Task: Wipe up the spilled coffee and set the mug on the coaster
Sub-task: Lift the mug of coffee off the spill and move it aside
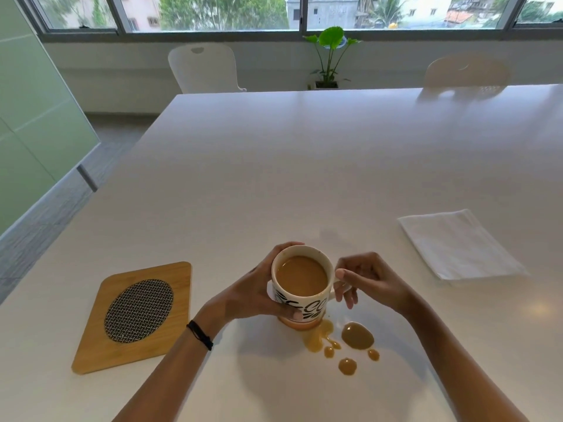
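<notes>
A white mug with black markings, full of milky coffee, stands on the white table near the front. My left hand wraps around its left side. My right hand has its fingers at the handle on the mug's right. Spilled coffee lies in several puddles and drops just in front of and to the right of the mug. A square wooden coaster with a woven round centre lies to the left. A folded white napkin lies to the right.
Two white chairs stand at the table's far side, with a potted plant between them under the window. A green glass partition borders the left. The table's left edge runs diagonally past the coaster.
</notes>
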